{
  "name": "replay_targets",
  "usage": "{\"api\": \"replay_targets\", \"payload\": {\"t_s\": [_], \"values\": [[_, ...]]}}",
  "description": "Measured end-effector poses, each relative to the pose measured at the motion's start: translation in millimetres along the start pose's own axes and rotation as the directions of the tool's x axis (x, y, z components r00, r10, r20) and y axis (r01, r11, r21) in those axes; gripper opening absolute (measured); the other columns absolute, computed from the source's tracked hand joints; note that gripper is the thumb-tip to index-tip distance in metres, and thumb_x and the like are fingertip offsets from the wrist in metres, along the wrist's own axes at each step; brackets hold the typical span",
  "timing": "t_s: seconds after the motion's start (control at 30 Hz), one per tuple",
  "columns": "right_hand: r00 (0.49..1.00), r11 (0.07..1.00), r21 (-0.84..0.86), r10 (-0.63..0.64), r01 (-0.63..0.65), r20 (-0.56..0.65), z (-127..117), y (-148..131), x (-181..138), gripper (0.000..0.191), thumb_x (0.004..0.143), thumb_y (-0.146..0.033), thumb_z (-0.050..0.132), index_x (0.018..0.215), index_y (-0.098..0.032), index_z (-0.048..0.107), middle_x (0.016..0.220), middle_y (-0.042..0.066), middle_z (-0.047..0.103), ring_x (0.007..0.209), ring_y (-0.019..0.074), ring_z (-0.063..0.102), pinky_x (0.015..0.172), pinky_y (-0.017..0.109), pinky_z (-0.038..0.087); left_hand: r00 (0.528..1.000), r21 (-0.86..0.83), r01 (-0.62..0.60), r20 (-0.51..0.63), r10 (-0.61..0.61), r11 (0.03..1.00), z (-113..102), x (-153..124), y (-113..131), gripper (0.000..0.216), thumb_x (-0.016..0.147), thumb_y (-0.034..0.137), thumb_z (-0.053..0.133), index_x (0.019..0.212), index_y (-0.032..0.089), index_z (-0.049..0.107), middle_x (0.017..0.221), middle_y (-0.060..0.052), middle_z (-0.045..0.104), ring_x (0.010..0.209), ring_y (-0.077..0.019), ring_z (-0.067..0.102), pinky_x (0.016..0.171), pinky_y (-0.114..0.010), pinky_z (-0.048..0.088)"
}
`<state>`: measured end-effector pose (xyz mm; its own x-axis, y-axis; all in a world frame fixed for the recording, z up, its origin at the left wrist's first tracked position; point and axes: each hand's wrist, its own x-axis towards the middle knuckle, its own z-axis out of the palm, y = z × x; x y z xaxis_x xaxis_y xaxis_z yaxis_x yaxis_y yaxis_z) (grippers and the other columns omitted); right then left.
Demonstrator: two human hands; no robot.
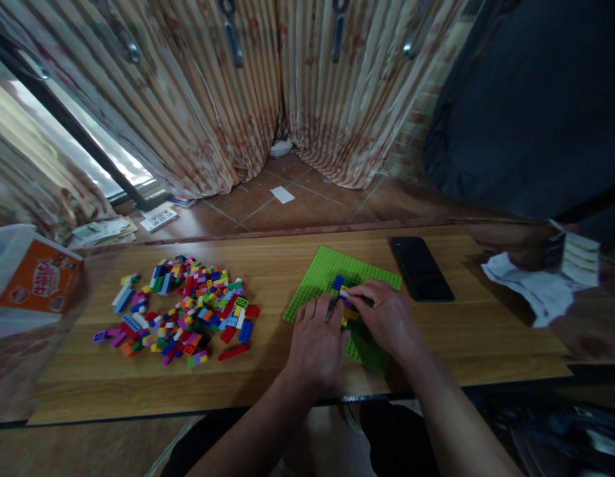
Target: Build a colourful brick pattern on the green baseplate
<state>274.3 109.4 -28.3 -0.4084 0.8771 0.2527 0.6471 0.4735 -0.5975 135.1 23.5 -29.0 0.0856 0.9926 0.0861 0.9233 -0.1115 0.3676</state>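
Note:
A green baseplate (332,268) lies on the wooden table (268,377) in front of me. Both my hands rest on its near half. My left hand (317,344) has its fingers curled against a small cluster of bricks (341,286), blue and yellow among them, standing on the plate. My right hand (387,315) covers the same cluster from the right, fingers pressed together on it. Which bricks each finger grips is hidden. A heap of loose coloured bricks (183,308) is spread on the table to the left, apart from both hands.
A black phone (421,268) lies flat just right of the baseplate. Crumpled white paper (531,288) and a small box (578,255) sit at the far right. An orange-labelled box (36,281) stands at the left edge. Curtains (213,86) hang beyond the table.

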Motion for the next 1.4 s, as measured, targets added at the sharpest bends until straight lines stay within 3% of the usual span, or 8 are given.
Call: {"api": "replay_targets", "payload": {"t_s": [0.47, 0.77, 1.13, 1.4], "values": [[1.0, 1.0, -0.007, 0.001, -0.001, -0.018, 4.6, 0.8, 2.1, 0.021, 0.088, -0.023, 0.057, 0.078, -0.025, 0.075, 0.076, 0.004, 0.069, 0.077, 0.0198, 0.063, 0.073, 0.034, 0.048, 1.0, 0.01, 0.006, 0.019, -0.006, 1.0, -2.0, 0.8, 2.3, 0.045, 0.09, 0.03, 0.052, 0.134, 0.018, 0.052, 0.137, -0.014, 0.05, 0.121, -0.0305, 0.049, 0.101, -0.048, 0.042], [0.995, 0.989, -0.105, -0.103, 0.102, -0.002, 3.7, -1.9, 0.7, 0.022, 0.088, -0.02, 0.055, 0.079, -0.023, 0.075, 0.079, 0.005, 0.069, 0.077, 0.0208, 0.062, 0.075, 0.035, 0.048, 0.999, 0.021, 0.016, 0.035, -0.017, 1.0, -2.5, 0.9, 3.9, 0.046, 0.091, 0.03, 0.052, 0.135, 0.017, 0.052, 0.138, -0.014, 0.049, 0.121, -0.031, 0.048, 0.102, -0.049, 0.042], [0.999, 0.991, 0.13, 0.031, -0.028, -0.019, 3.6, 1.7, 0.5, 0.02, 0.087, -0.025, 0.058, 0.077, -0.024, 0.076, 0.079, 0.004, 0.069, 0.076, 0.0186, 0.064, 0.073, 0.033, 0.049, 0.999, 0.02, 0.017, 0.048, -0.018, 1.0, -5.1, 2.1, 5.4, 0.046, 0.09, 0.029, 0.053, 0.134, 0.016, 0.051, 0.138, -0.015, 0.049, 0.12, -0.0313, 0.048, 0.101, -0.049, 0.042], [0.997, 0.997, -0.015, -0.077, 0.077, -0.001, 5.0, 2.1, 3.7, 0.018, 0.086, -0.018, 0.061, 0.074, -0.021, 0.074, 0.075, 0.003, 0.065, 0.076, 0.0178, 0.06, 0.073, 0.031, 0.046, 0.999, 0.043, 0.009, 0.03, -0.01, 0.999, 1.6, 1.0, 2.4, 0.047, 0.092, 0.03, 0.05, 0.136, 0.017, 0.049, 0.14, -0.014, 0.047, 0.121, -0.0309, 0.048, 0.102, -0.048, 0.042]]}}
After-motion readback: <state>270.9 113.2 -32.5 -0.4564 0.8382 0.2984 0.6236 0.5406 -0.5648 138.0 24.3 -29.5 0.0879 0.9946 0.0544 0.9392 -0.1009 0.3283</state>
